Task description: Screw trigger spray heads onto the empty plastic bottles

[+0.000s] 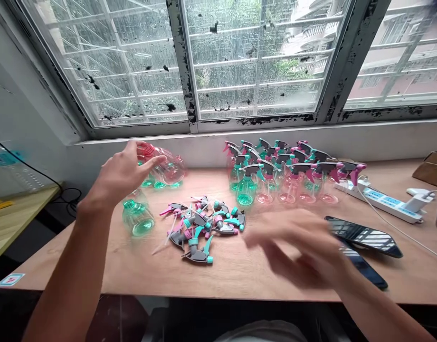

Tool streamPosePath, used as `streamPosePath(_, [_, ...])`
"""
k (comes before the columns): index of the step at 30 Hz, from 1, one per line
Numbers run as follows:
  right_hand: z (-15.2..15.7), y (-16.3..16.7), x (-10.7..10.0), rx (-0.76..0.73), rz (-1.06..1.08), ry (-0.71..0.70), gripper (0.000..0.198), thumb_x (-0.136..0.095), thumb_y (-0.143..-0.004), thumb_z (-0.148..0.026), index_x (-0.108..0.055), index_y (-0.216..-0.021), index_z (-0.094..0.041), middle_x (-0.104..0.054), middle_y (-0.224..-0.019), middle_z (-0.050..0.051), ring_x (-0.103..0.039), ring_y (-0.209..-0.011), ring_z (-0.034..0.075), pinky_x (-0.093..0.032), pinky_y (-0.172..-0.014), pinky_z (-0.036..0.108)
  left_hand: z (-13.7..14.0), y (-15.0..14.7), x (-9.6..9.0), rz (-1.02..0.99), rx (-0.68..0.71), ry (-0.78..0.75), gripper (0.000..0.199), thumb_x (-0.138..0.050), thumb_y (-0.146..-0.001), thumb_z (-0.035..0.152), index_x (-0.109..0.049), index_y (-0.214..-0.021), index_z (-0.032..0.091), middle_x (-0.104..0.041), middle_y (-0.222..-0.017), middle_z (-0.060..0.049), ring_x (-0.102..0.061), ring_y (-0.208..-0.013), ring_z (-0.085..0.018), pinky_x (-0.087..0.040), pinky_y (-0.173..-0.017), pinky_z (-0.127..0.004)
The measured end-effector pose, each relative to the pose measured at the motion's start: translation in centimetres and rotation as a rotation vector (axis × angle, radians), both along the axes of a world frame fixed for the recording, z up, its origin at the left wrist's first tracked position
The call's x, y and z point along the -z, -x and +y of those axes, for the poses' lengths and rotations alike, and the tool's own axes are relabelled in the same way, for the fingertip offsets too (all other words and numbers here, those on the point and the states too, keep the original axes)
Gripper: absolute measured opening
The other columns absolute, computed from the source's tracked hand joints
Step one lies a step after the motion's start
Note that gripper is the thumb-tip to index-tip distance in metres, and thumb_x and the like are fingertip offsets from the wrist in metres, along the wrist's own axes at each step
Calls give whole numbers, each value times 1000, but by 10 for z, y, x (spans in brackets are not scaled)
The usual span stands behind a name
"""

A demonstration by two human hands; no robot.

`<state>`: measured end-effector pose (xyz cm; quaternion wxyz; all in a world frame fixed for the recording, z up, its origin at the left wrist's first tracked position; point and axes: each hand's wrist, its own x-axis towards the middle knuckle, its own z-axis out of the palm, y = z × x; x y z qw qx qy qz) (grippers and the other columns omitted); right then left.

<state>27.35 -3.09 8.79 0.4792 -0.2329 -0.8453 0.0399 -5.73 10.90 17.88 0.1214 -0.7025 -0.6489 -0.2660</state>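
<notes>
My left hand (pixel 128 168) is closed on a clear pink bottle (pixel 170 170) at the back left, its neck toward my fingers and its body tilted to the right. Below that hand a green bottle (pixel 138 218) without a spray head stands on the table, and more green bottles show partly behind. My right hand (pixel 293 242) is smeared by motion over the right middle of the table, so its fingers cannot be read. Left of it lies a pile of loose trigger spray heads (pixel 200 221), grey with pink or teal parts.
Several spray bottles (pixel 247 190) with heads fitted stand in rows along the back. Two dark phones (pixel 368 235) lie at the right, near a white power strip (pixel 385 202) with cables. A brown box (pixel 432 166) sits at the far right, beneath the window side.
</notes>
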Motion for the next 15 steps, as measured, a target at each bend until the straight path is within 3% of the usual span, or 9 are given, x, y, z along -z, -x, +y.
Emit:
streamPosePath(1, [27, 7, 4, 13, -113, 60, 18, -49, -102, -19, -64, -111, -24, -76, -84, 1, -72, -72, 17, -56, -66, 27, -13, -3, 2, -28, 30, -21, 70, -55, -89, 70, -51, -135, 16, -71, -123, -13, -68, -108, -34, -53, -93, -53])
streamPosePath(3, [76, 20, 24, 183, -488, 159, 21, -50, -104, -22, -61, -121, -19, -75, -106, 9, -71, -90, 21, -56, -74, 31, -39, -7, 11, -179, 144, -43, 73, -64, -87, 63, -43, -145, 23, -69, -128, -11, -67, -114, -34, -53, -96, -52])
streamPosePath(6, [117, 36, 67, 179, -649, 175, 26, -76, -87, -26, -69, -110, -15, -76, -102, 13, -70, -95, 30, -55, -78, 37, -71, -16, 36, -544, 313, -1, 69, -70, -85, 56, -46, -143, 28, -63, -138, -11, -56, -132, -35, -48, -106, -51])
streamPosePath(10, [123, 55, 107, 225, -671, 156, 49, -76, -86, -25, -60, -130, -10, -75, -108, 19, -66, -104, 37, -51, -87, 46, -98, -39, 96, -1004, 461, 239, 58, -67, -88, 53, -52, -137, 26, -65, -131, -10, -62, -122, -33, -55, -98, -42])
streamPosePath(12, [121, 62, 112, 241, -637, 147, 49, -68, -90, -18, -55, -137, -12, -77, -103, 16, -67, -99, 34, -50, -86, 44, -111, -59, 131, -1263, 558, 411, 57, -67, -87, 56, -55, -131, 23, -69, -125, -11, -66, -115, -33, -55, -98, -44])
streamPosePath(15, [124, 67, 105, 274, -520, 135, 43, -64, -91, -18, -58, -133, -15, -78, -103, 14, -67, -97, 31, -48, -86, 41, -132, -92, 173, -1503, 796, 680, 62, -63, -90, 59, -52, -139, 23, -67, -132, -13, -62, -124, -34, -45, -109, -48])
